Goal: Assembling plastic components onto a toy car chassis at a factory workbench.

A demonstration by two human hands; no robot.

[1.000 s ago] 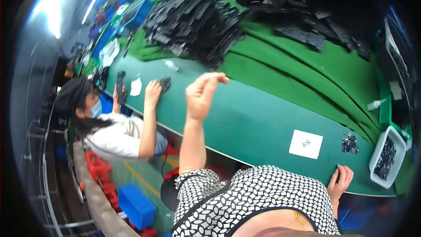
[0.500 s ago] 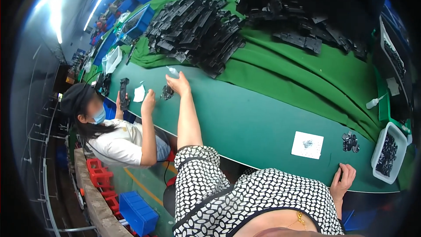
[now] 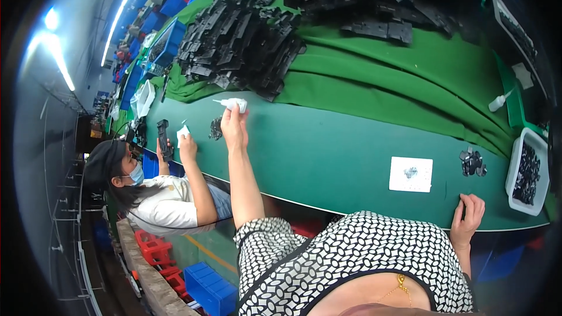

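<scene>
My left hand [image 3: 236, 133] is stretched far out over the green table, its fingers closed around a small white squeeze bottle [image 3: 236, 104] with a thin nozzle pointing left. Just left of that hand lies a small heap of dark parts [image 3: 215, 129]. At the table's near edge on the right rests my right hand [image 3: 468, 216], fingers loosely extended and holding nothing. Nearest to it are a small pile of black parts [image 3: 472, 162] and a white square card [image 3: 411, 174] with a greyish patch in its middle.
A co-worker [image 3: 161, 202] at the left holds a long black part [image 3: 164, 140] and touches white paper [image 3: 183, 136]. Black parts [image 3: 234, 47] are heaped on green cloth [image 3: 351, 76]. At right stand a pale tray [image 3: 542, 178] of black pieces and another bottle [image 3: 499, 100].
My left hand has closed on the squeeze bottle and lifted it, turning its nozzle left. The co-worker's hand has reached the white paper. My right hand stays by the edge; the view has shifted.
</scene>
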